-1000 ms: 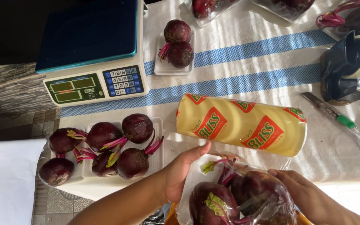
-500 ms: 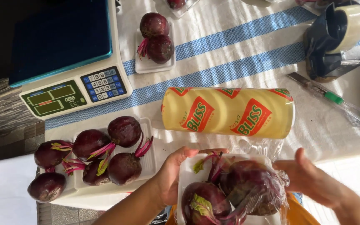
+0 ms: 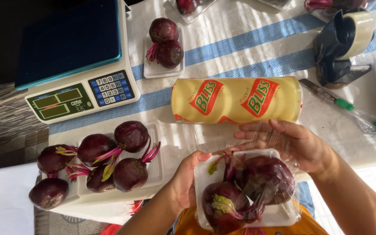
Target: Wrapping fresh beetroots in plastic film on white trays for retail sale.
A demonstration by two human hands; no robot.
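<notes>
Left hand (image 3: 183, 182) curled in a grip, right hand (image 3: 299, 146) flat, fingers (image 3: 257, 130) extended leftward

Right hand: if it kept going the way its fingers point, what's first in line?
The right hand points left with clear film under its fingertips. Past that, likely the white foam tray of loose dark red beetroots, though depth is unclear.
</notes>
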